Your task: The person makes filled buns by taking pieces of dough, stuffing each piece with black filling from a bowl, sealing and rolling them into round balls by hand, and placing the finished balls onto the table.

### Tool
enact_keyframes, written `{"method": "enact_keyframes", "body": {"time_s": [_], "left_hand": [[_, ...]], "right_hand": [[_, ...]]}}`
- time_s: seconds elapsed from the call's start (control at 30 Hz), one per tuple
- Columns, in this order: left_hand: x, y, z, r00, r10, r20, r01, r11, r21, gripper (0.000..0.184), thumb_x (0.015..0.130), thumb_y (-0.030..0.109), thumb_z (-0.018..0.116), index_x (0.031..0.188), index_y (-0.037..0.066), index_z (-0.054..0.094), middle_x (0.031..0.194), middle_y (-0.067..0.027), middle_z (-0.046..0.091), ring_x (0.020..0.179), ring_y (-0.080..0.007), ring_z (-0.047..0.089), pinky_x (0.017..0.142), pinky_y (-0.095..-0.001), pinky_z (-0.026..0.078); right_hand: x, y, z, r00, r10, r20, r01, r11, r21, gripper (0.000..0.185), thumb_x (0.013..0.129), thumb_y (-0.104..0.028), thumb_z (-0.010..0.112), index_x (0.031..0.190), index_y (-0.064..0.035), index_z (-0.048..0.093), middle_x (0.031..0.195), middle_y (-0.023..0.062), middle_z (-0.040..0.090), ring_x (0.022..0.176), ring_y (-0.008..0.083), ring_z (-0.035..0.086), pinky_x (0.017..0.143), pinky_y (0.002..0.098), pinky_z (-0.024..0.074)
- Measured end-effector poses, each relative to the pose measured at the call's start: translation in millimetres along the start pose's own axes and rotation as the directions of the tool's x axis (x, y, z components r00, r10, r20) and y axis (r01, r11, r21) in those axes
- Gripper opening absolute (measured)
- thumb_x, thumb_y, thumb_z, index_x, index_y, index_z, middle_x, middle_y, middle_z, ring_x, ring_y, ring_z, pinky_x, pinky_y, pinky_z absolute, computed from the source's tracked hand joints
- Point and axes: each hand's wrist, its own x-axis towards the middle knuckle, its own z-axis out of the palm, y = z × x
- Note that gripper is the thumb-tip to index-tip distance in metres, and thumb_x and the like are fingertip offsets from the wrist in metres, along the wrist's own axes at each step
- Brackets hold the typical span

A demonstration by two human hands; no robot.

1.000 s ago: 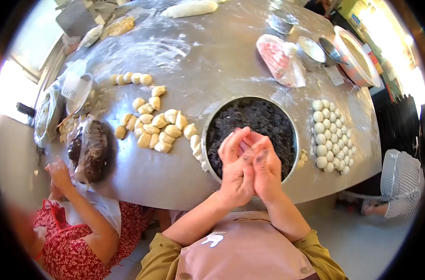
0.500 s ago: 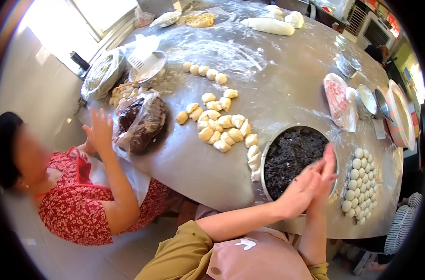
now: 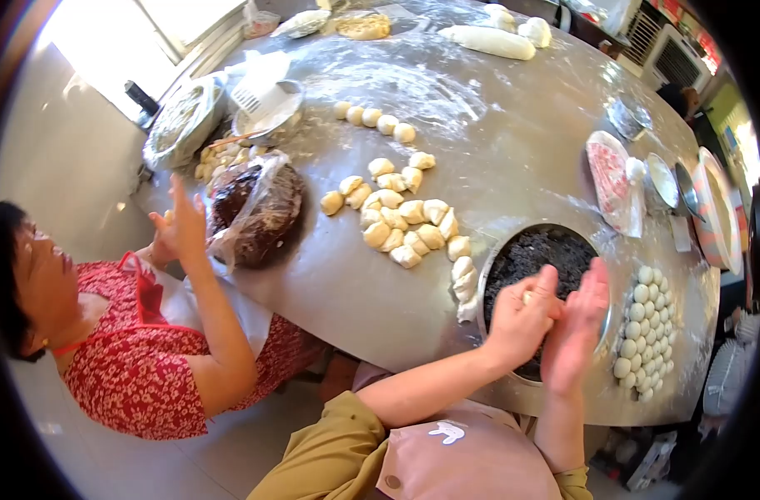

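Note:
My left hand (image 3: 520,321) is above a round metal pan (image 3: 482,287) of dark crumbly filling (image 3: 538,250). Its fingers are curled around a small pale piece of dough (image 3: 527,297), mostly hidden by them. Close beside it, my right hand (image 3: 578,329) is upright and flat with the fingers stretched out, its palm turned toward the left one. Cut dough pieces (image 3: 405,221) lie in a cluster left of the pan. To the right, small round white balls (image 3: 642,329) are laid out in rows.
At the left a person in a red floral top (image 3: 146,358) holds both hands raised near a plastic-wrapped dark mass (image 3: 259,208). Behind are a row of dough balls (image 3: 371,118), bowls (image 3: 275,112) and a long dough roll (image 3: 488,42). A pink-rimmed basin (image 3: 713,208) stands far right.
My hands were pressed palm to palm over the pan; now they have come apart, the left one curled, the right one flat. The view has shifted slightly.

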Motion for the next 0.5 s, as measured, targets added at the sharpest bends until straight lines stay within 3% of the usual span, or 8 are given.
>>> {"method": "enact_keyframes", "body": {"time_s": [0.07, 0.13, 0.17, 0.2, 0.33, 0.43, 0.47, 0.5], "left_hand": [[4, 8, -8, 0.999, 0.037, -0.004, -0.037, 0.999, -0.005, 0.043, 0.097, 0.039, 0.048, 0.072, 0.005, 0.058, 0.063, 0.0021, 0.054, 0.059, -0.0048, 0.046, 0.055, -0.0207, 0.038], [9, 2, -16, 0.986, 0.150, 0.066, -0.153, 0.988, 0.033, 0.047, 0.095, 0.047, 0.044, 0.084, 0.004, 0.059, 0.085, -0.0045, 0.058, 0.088, -0.0122, 0.052, 0.078, -0.0275, 0.042], [11, -5, -17, 0.963, 0.240, 0.122, -0.246, 0.968, 0.040, 0.054, 0.094, 0.054, 0.040, 0.093, 0.004, 0.059, 0.103, -0.0100, 0.061, 0.109, -0.0176, 0.052, 0.093, -0.0327, 0.042], [11, 1, -23, 0.953, 0.102, 0.287, -0.077, 0.992, -0.097, 0.069, 0.090, 0.065, 0.033, 0.116, 0.004, 0.054, 0.125, -0.0117, 0.053, 0.127, -0.0223, 0.039, 0.107, -0.0384, 0.028], [6, 12, -25, 0.916, 0.126, 0.381, -0.152, 0.988, 0.038, 0.088, 0.084, 0.067, 0.045, 0.142, 0.004, 0.025, 0.142, -0.0167, 0.036, 0.122, -0.0245, 0.045, 0.101, -0.0379, 0.036], [7, 3, -31, 0.879, 0.163, 0.448, -0.234, 0.966, 0.106, 0.040, 0.095, 0.037, 0.051, 0.105, -0.001, 0.060, 0.107, -0.0145, 0.062, 0.118, -0.0266, 0.051, 0.099, -0.0397, 0.040], [9, -1, -31, 0.903, 0.186, 0.387, -0.207, 0.978, 0.013, 0.035, 0.098, 0.026, 0.047, 0.081, -0.001, 0.062, 0.090, -0.0115, 0.066, 0.115, -0.0270, 0.054, 0.099, -0.0409, 0.040], [6, 0, -28, 0.929, 0.198, 0.312, -0.219, 0.975, 0.032, 0.027, 0.098, 0.018, 0.047, 0.086, 0.000, 0.062, 0.091, -0.0065, 0.065, 0.100, -0.0158, 0.058, 0.099, -0.0361, 0.040]], "right_hand": [[-7, 6, 3, 0.991, 0.078, 0.112, -0.081, 0.996, 0.022, 0.056, 0.099, -0.031, 0.043, 0.143, -0.0038, 0.022, 0.147, 0.0122, 0.027, 0.133, 0.0222, 0.029, 0.110, 0.0371, 0.0237], [-13, 4, 16, 0.980, 0.021, 0.199, -0.027, 0.999, 0.030, 0.044, 0.094, -0.004, 0.048, 0.135, 0.0007, 0.032, 0.134, 0.0123, 0.040, 0.125, 0.0208, 0.040, 0.107, 0.0340, 0.0277], [-11, 9, 15, 0.979, -0.074, 0.189, 0.092, 0.992, -0.084, 0.034, 0.096, -0.010, 0.047, 0.127, 0.0012, 0.039, 0.126, 0.0120, 0.047, 0.116, 0.0184, 0.047, 0.101, 0.0316, 0.0352], [-12, 9, 10, 0.988, -0.018, 0.153, 0.030, 0.996, -0.081, 0.030, 0.098, -0.015, 0.046, 0.123, 0.0012, 0.042, 0.119, 0.0104, 0.052, 0.109, 0.0168, 0.050, 0.096, 0.0300, 0.0391], [-10, 5, -2, 0.973, 0.169, 0.156, -0.151, 0.981, -0.121, 0.042, 0.101, -0.037, 0.033, 0.113, 0.0003, 0.049, 0.095, 0.0044, 0.060, 0.082, 0.0099, 0.056, 0.071, 0.0237, 0.0468], [-17, 2, 5, 0.953, 0.219, 0.208, -0.221, 0.975, -0.016, 0.055, 0.099, -0.049, 0.029, 0.113, -0.0007, 0.050, 0.098, 0.0054, 0.059, 0.077, 0.0094, 0.056, 0.063, 0.0218, 0.0470], [-15, 1, 3, 0.953, 0.178, 0.244, -0.164, 0.984, -0.075, 0.057, 0.098, -0.052, 0.029, 0.113, -0.0011, 0.051, 0.099, 0.0061, 0.058, 0.078, 0.0097, 0.056, 0.065, 0.0218, 0.0469], [-14, -1, 10, 0.971, -0.005, 0.241, 0.050, 0.982, -0.183, 0.055, 0.098, -0.050, 0.031, 0.114, -0.0015, 0.050, 0.098, 0.0064, 0.058, 0.080, 0.0099, 0.056, 0.066, 0.0220, 0.0468]]}}
